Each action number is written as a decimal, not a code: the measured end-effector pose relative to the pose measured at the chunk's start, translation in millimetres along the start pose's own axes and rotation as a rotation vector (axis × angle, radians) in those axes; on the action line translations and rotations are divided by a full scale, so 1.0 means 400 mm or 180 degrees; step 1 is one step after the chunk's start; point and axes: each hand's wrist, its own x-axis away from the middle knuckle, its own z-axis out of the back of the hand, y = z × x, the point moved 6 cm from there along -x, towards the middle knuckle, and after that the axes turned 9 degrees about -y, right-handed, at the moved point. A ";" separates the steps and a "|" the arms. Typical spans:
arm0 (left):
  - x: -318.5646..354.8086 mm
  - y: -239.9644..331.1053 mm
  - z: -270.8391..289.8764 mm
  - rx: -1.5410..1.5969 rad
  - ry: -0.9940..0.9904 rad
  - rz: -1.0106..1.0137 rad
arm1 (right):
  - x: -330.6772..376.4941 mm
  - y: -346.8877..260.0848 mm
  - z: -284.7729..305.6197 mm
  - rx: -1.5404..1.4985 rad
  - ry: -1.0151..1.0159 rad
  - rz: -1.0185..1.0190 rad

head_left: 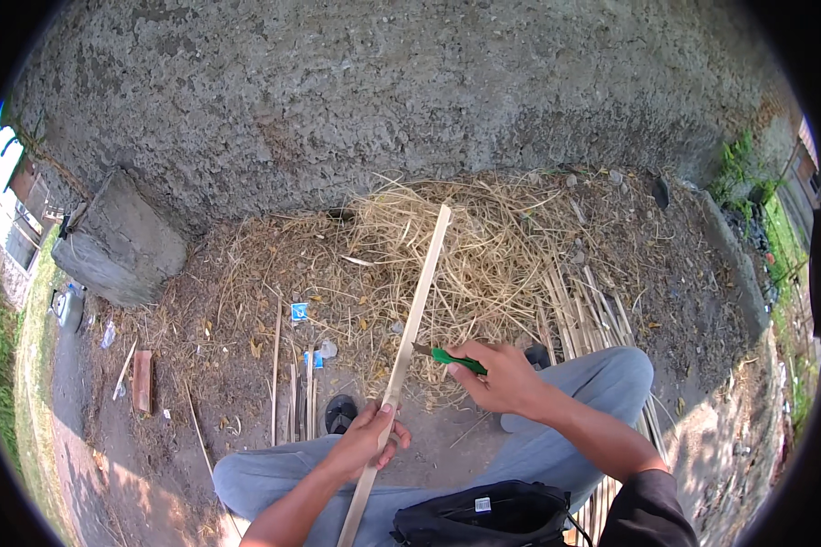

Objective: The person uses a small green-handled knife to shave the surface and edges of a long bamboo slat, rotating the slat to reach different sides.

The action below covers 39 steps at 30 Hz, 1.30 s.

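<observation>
A long pale strip of split bamboo or wood (pixel 420 296) slants from between my legs up toward the wall. My left hand (pixel 371 439) is closed around its lower part, thumb on top. In my right hand (pixel 502 376) is a knife with a green handle (pixel 459 360). Its short dark blade (pixel 421 349) lies at the strip's right edge, about midway along; whether it cuts in, I cannot tell. Beyond the strip spreads a heap of straw-coloured shavings (pixel 483 246).
A rough grey wall (pixel 383 100) closes off the far side. Several thin strips (pixel 579 314) lie on the ground by my right knee, others (pixel 294 401) near my left foot. At left stand a concrete block (pixel 123 242) and a reddish brick (pixel 142 381). A black bag (pixel 483 520) rests on my lap.
</observation>
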 end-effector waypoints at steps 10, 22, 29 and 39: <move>-0.017 -0.002 0.012 0.0439 0.0027 -0.0061 | 0.012 0.049 -0.120 -0.0472 0.0329 0.0532; -0.016 -0.003 0.006 0.0749 0.0037 -0.0272 | 0.022 -0.009 -0.140 -0.0191 0.0333 0.0879; 0.009 -0.008 -0.018 0.0677 0.0191 -0.0213 | 0.026 -0.020 -0.116 0.0217 0.0468 0.0826; 0.026 -0.016 -0.025 0.0548 0.0325 -0.0183 | 0.014 0.002 -0.107 0.0428 0.0827 0.0842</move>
